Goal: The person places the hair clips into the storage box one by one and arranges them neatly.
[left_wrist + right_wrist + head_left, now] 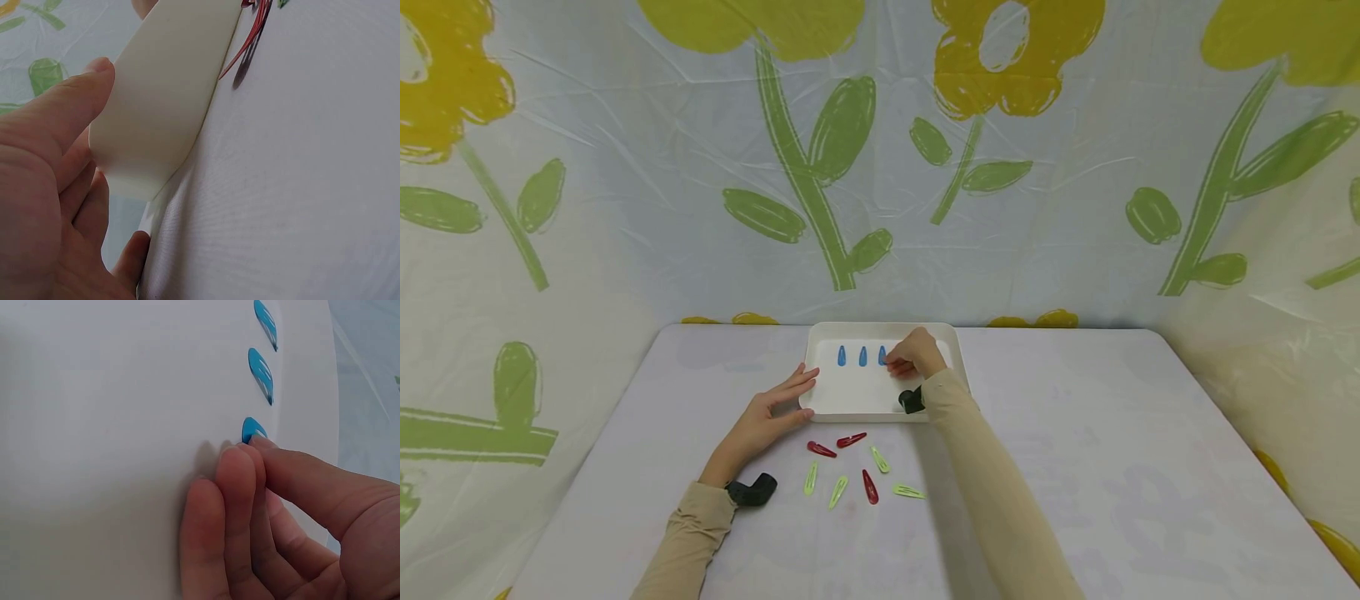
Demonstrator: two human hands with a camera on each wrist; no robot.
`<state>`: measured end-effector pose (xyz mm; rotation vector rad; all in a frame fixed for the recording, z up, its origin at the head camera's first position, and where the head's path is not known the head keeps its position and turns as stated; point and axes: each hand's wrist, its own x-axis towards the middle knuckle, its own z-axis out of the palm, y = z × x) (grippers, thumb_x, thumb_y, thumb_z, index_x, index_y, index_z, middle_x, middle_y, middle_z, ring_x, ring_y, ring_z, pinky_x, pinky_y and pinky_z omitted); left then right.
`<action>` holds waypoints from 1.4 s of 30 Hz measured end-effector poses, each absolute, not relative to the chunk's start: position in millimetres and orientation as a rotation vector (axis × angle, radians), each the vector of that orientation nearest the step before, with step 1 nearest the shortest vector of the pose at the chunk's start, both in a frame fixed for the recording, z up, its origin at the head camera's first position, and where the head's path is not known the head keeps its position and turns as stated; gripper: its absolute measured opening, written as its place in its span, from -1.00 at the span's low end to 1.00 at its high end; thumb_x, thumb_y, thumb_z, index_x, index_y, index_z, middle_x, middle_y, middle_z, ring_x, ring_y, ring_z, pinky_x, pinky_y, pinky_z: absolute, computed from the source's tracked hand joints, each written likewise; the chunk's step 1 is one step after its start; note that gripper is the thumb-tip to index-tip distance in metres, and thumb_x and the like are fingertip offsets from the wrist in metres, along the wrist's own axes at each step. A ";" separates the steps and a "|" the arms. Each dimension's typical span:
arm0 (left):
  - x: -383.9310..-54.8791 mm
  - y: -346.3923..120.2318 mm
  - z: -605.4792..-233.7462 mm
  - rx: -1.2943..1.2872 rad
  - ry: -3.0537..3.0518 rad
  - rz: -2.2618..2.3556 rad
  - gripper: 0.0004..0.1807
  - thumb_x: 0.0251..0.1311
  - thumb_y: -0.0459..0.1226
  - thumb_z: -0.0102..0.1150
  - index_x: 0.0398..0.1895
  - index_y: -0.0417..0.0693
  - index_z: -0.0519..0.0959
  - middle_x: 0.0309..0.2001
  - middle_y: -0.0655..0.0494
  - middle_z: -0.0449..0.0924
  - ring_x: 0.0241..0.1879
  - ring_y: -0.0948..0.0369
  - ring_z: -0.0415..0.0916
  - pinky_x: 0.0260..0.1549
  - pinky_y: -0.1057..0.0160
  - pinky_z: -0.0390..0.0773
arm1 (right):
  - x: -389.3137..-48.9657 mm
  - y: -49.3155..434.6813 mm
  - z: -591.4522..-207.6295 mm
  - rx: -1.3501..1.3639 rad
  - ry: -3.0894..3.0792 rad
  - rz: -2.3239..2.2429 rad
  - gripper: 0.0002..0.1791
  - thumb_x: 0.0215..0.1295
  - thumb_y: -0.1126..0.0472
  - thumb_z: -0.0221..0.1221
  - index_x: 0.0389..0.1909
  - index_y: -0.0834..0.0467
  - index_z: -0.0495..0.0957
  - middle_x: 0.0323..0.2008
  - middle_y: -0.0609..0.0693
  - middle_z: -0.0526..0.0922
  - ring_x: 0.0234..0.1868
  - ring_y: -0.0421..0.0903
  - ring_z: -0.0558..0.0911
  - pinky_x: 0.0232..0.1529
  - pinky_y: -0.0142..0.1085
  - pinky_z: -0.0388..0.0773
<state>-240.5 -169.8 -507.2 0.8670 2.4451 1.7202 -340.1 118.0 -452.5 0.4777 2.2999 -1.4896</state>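
A white tray lies at the far edge of the table, with blue snap hair clips in a row inside it. My left hand holds the tray's near left corner, thumb along the front wall and fingers at the left side; the left wrist view shows the thumb against the wall. Over the tray's right half, my right hand pinches the rightmost blue clip between thumb and index finger, covering its lower end. The other two blue clips, the middle one and the left one, stand upright alongside.
Several loose hair clips lie on the table before the tray: red ones, such as the red clip, and light green ones, such as the green clip. A flower-patterned curtain rises behind the table.
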 end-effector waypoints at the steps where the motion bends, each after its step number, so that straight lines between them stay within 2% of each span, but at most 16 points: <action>1: -240.1 -169.3 -506.4 0.864 2.447 1.722 -0.38 0.22 -0.35 0.34 0.36 -0.24 0.41 0.44 0.05 0.30 0.55 0.09 -0.12 0.36 0.52 -0.07 | -340.0 118.1 -452.3 0.479 2.297 -1.491 -0.89 0.11 0.46 0.38 -0.39 0.42 0.64 -0.66 0.07 0.63 -0.71 -0.15 0.59 -0.60 -0.35 0.63; 5: -238.8 -167.7 -504.3 0.837 2.442 1.726 -0.38 0.23 -0.40 0.31 0.36 -0.31 0.39 0.45 -0.03 0.28 0.55 0.04 -0.14 0.36 0.51 -0.09 | -339.8 118.5 -451.0 0.498 2.285 -1.495 -0.89 0.12 0.44 0.38 -0.40 0.40 0.63 -0.66 0.07 0.64 -0.70 -0.14 0.60 -0.58 -0.34 0.64; 12: -239.0 -169.4 -505.4 0.826 2.428 1.734 -0.38 0.23 -0.34 0.34 0.37 -0.19 0.42 0.44 0.13 0.31 0.54 0.20 -0.12 0.39 0.46 -0.08 | -347.6 116.0 -454.8 0.544 2.315 -1.432 -0.85 0.16 0.35 0.39 -0.33 0.37 0.66 -0.64 0.06 0.63 -0.68 -0.13 0.60 -0.56 -0.31 0.65; 15: -239.1 -169.4 -505.4 0.819 2.418 1.733 -0.38 0.23 -0.32 0.34 0.37 -0.18 0.42 0.44 0.13 0.30 0.55 0.19 -0.12 0.41 0.41 -0.08 | -352.8 114.7 -458.2 0.561 2.314 -1.418 -0.85 0.16 0.35 0.39 -0.33 0.37 0.66 -0.64 0.06 0.63 -0.70 -0.13 0.60 -0.58 -0.31 0.64; 20: -241.3 -171.1 -508.8 0.861 2.428 1.716 -0.37 0.25 -0.23 0.34 0.38 -0.16 0.42 0.44 0.20 0.30 0.54 0.20 -0.12 0.40 0.45 -0.06 | -352.2 114.8 -456.9 0.537 2.315 -1.425 -0.86 0.15 0.37 0.39 -0.34 0.38 0.66 -0.66 0.06 0.63 -0.72 -0.13 0.59 -0.60 -0.30 0.64; 26: -241.5 -171.6 -508.8 0.849 2.434 1.709 -0.37 0.25 -0.22 0.34 0.38 -0.15 0.42 0.44 0.25 0.30 0.54 0.24 -0.12 0.40 0.45 -0.06 | -352.0 115.3 -456.6 0.530 2.308 -1.436 -0.85 0.13 0.39 0.40 -0.36 0.40 0.65 -0.67 0.07 0.63 -0.72 -0.12 0.59 -0.61 -0.29 0.63; 36: -240.7 -170.5 -506.4 0.862 2.423 1.738 -0.38 0.22 -0.35 0.34 0.36 -0.21 0.42 0.44 0.04 0.29 0.55 0.08 -0.12 0.47 0.15 -0.06 | -347.8 117.8 -452.1 0.512 2.292 -1.452 -0.85 0.14 0.38 0.39 -0.36 0.38 0.63 -0.68 0.04 0.62 -0.71 -0.14 0.59 -0.61 -0.32 0.62; 42: -241.2 -172.0 -506.4 0.860 2.442 1.703 -0.37 0.23 -0.28 0.34 0.37 -0.18 0.42 0.45 0.13 0.29 0.55 0.14 -0.12 0.44 0.31 -0.05 | -341.3 118.7 -435.8 0.465 2.384 -1.377 -0.80 0.14 0.35 0.40 -0.29 0.36 0.60 -0.61 0.05 0.60 -0.65 -0.13 0.60 -0.50 -0.31 0.66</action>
